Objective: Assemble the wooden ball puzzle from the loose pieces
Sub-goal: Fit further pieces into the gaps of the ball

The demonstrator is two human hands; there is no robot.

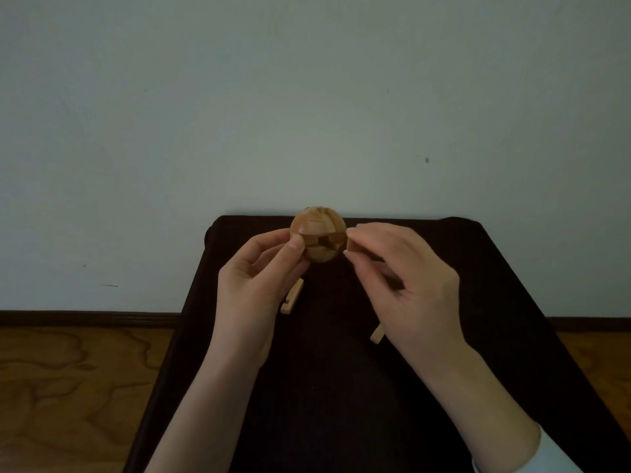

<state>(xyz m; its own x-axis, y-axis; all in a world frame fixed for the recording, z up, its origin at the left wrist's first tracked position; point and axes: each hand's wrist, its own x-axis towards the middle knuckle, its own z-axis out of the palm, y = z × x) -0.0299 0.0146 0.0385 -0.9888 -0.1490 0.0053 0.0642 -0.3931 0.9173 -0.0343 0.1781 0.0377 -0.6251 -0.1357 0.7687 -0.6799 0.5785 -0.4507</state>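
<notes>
Gripping the wooden ball (318, 237), left hand (261, 278); right hand (403, 278) pinching a piece (355, 246)

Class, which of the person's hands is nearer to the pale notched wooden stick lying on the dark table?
Left. The left hand hangs just above the pale notched wooden stick, partly hiding it on the dark table; the right hand is farther right.

left forearm (205, 387): bare | right forearm (478, 387): bare, white sleeve cuff (532, 455) at wrist
</notes>
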